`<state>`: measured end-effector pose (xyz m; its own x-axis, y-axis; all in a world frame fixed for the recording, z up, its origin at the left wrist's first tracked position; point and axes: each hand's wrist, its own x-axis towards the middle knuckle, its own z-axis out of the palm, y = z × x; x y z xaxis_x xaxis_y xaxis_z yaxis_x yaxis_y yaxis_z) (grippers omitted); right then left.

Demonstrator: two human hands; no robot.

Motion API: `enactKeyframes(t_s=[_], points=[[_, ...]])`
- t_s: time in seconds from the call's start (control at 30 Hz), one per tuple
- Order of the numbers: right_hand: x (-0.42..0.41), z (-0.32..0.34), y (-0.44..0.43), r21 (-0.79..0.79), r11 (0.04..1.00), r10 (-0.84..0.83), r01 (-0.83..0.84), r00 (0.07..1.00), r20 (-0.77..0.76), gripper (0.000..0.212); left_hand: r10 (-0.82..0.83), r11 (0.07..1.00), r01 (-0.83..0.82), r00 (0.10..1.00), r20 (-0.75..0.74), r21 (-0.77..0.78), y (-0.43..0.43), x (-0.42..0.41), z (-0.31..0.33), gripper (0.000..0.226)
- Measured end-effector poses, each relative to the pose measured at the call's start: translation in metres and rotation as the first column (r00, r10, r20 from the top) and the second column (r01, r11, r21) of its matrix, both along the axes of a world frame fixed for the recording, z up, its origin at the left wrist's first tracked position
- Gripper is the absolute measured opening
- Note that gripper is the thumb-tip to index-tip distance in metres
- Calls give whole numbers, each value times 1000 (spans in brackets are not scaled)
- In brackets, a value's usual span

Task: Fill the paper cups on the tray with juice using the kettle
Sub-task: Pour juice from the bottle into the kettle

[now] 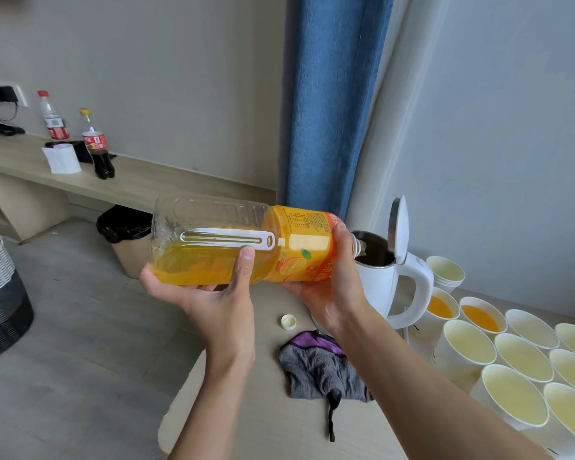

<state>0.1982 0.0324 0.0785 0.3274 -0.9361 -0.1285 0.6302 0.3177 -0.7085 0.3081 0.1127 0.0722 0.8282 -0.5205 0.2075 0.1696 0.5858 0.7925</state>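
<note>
1. Orange juice bottle (213, 247) is held on its side by both hands. The left hand (213, 293) is cupped under the bottom end, and its fingers (246, 260) are curled up round the side. The right hand (332, 287) is wrapped round the label end, close to the neck.
2. The mouth of the bottle is pointed into the white kettle (374, 287). The kettle's lid (399, 227) is flipped up. The kettle is stood on the desk (263, 426), just beside the cups.
3. It looks as if the kettle is being filled first. Whether juice is running out cannot be seen. Only a little juice is left, so the bottle may need to be tipped up more. After that, the kettle would have to be lifted by its handle and poured slowly into each cup.
4. Counted: one juice bottle, one kettle, two filled cups (440, 307), seven empty cups (470, 343) and one small stack of cups (445, 272). More may be cut off at the edge. No tray can be seen under them.
5. Further out, one yellow cap (288, 322) and one grey cloth (319, 363) are seen on the desk. Two cola bottles (97, 144) are stood on a far shelf (146, 184).
</note>
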Motion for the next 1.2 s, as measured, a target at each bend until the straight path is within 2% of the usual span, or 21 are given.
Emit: enactKeyframes(t_s=[1.0,1.13,1.2], points=[[-1,0,1,2,1000,8,-8,999,35,58,15,1000,-15,999,30,2,3,-3,5,110],[-1,0,1,-15,1000,6,-5,999,42,46,9,1000,-8,1000,26,-5,2,-1,2,111],[-1,1,1,-18,1000,7,-6,999,37,47,7,1000,-7,1000,26,0,2,-1,2,111]])
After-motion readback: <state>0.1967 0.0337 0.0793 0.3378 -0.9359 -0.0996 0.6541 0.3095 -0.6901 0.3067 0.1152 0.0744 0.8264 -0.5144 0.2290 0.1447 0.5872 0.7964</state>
